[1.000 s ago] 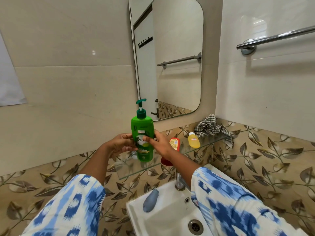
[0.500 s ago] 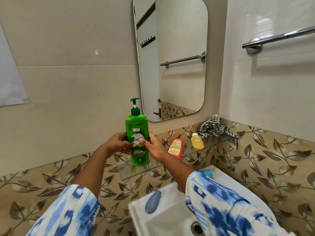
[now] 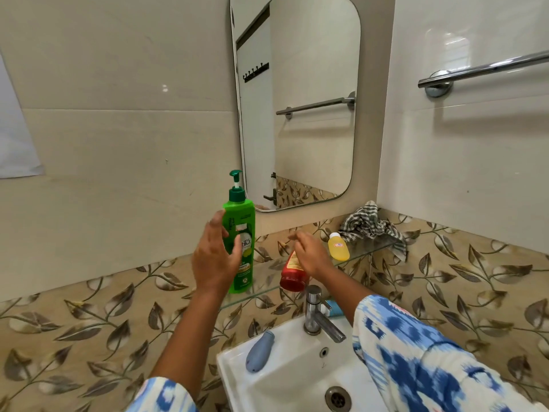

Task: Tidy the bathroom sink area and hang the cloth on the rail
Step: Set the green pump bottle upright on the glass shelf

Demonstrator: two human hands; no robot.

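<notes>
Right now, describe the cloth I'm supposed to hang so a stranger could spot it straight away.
Find the mirror over the sink; under it runs a glass shelf. The cloth sits crumpled at the shelf's far right end, in the wall corner, one edge drooping off. It is the only fabric there, dark and white checked, beside a small yellow bottle.

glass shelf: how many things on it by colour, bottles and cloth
green pump bottle: 1
red bottle: 1
yellow bottle: 1
black-and-white checked cloth: 1
total: 4 on the glass shelf
</notes>
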